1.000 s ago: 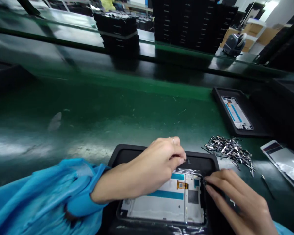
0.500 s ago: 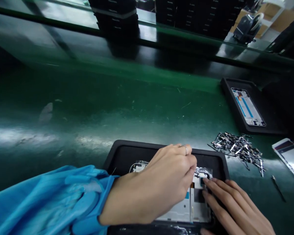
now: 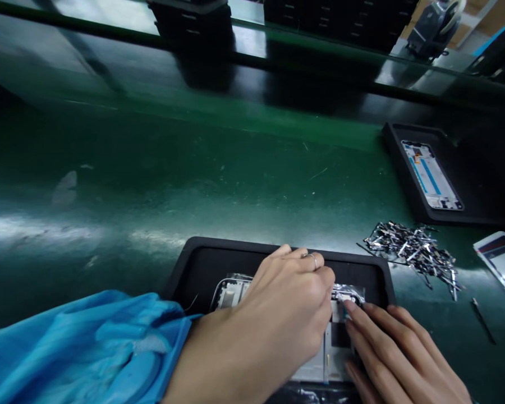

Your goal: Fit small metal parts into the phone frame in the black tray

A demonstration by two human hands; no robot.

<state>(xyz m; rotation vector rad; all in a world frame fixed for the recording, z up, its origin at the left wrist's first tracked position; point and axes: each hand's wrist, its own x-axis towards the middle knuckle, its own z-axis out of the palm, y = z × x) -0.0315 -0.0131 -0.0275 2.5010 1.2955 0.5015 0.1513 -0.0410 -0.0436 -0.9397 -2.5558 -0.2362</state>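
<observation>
Head view: left hand (image 3: pixel 286 303) fingers pinched, on what I couldn't tell, over the phone frame (image 3: pixel 231 292). Right hand (image 3: pixel 399 353) lay flat, steadying it. Seating probably needed delicate pressure.

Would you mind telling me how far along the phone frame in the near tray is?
Possibly done: the far frame lies in the far tray. In hand: the left hand and right hand work at one end of the near frame in the near tray. Left: the pile of metal parts lies untouched.
</observation>
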